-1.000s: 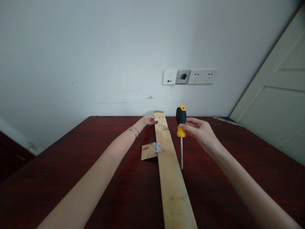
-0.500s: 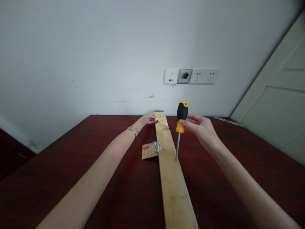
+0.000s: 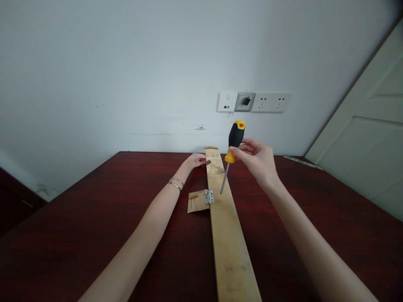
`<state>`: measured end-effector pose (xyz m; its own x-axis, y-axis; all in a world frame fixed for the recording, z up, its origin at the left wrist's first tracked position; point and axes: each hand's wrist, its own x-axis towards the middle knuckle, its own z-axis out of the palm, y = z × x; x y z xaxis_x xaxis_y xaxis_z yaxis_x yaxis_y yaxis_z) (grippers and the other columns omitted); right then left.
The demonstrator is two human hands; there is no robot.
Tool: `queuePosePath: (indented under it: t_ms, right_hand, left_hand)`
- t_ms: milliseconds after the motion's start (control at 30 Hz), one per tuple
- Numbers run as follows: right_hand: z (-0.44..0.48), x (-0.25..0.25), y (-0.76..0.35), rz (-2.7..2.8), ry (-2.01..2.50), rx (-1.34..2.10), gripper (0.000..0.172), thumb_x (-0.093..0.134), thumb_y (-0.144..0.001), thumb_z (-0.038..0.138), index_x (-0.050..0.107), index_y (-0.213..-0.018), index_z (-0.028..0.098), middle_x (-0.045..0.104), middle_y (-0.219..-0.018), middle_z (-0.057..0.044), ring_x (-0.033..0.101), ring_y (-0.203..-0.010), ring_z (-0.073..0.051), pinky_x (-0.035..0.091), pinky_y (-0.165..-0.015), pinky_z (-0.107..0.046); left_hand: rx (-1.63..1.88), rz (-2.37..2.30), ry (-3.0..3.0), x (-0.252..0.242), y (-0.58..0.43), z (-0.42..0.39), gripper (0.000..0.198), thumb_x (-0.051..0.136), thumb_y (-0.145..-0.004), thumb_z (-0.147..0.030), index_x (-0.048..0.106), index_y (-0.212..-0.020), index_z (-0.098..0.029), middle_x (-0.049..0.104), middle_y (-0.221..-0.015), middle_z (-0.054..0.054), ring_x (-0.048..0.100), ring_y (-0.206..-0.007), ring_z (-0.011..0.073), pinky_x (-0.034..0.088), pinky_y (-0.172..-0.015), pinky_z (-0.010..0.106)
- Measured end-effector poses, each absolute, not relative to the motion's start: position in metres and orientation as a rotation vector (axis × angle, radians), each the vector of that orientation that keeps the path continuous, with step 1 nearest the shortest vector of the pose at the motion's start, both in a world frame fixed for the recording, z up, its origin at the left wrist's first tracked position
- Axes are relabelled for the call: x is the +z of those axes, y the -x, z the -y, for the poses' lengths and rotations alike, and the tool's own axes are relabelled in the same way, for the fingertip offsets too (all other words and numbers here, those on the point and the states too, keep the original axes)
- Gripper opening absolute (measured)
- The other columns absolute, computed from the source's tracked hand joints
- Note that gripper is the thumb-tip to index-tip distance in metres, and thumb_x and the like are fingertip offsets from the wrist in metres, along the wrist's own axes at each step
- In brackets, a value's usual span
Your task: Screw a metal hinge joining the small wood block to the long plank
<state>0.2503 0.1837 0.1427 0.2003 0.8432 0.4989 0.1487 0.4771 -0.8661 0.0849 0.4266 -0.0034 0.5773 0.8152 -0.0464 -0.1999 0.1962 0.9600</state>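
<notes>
A long wooden board point(image 3: 231, 243) runs away from me across the dark red table. On its left edge sits a metal hinge point(image 3: 209, 196), with screw heads showing, that joins it to a small wooden piece point(image 3: 197, 202). My left hand point(image 3: 195, 160) grips the board's left edge near the far end; the fingertips are partly hidden. In my right hand point(image 3: 256, 157) is a black and yellow screwdriver point(image 3: 236, 135), pinched low on the handle between thumb and fingers. Its shaft tilts down to the left, and the tip is over the board, right of the hinge, seemingly apart from it.
The dark red table point(image 3: 157, 268) meets a white wall point(image 3: 141, 75) at the back. Wall sockets point(image 3: 271, 102), one with a black plug point(image 3: 246, 101), are above the far edge. A pale green strip point(image 3: 302, 162) lies by the white door point(image 3: 374, 138).
My right hand has moved left and farther away with the screwdriver, which now tilts more and has its tip closer to the hinge. My left hand stays at the board's edge.
</notes>
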Motion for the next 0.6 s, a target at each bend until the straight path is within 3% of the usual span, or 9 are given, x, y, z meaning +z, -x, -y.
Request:
queuePosePath:
  t_ms: [167,600]
  right_hand:
    - [-0.187,0.144,-0.244,1.354,0.949,0.536,0.038,0.075,-0.064,0.037,0.064,-0.092,0.014,0.068,-0.07,-0.004,0.066,-0.066,-0.017,0.057,-0.067,-0.032]
    - [-0.19,0.123,-0.233,1.429,0.856,0.553,0.042,0.073,-0.068,0.04,0.062,-0.1,0.016,0.067,-0.079,-0.005,0.066,-0.074,-0.018,0.057,-0.072,-0.033]
  left_hand:
    - [0.741,-0.702,-1.101,-0.007,-0.085,-0.421,0.019,0.052,-0.076,0.003,0.064,-0.086,-0.008,0.068,-0.087,0.009,0.064,-0.082,0.0142,0.051,-0.086,0.026]
    - [0.76,-0.695,-1.236,0.005,-0.089,-0.415,0.021,0.061,-0.069,-0.001,0.065,-0.089,-0.008,0.068,-0.081,0.011,0.064,-0.084,0.0193,0.05,-0.085,0.031]
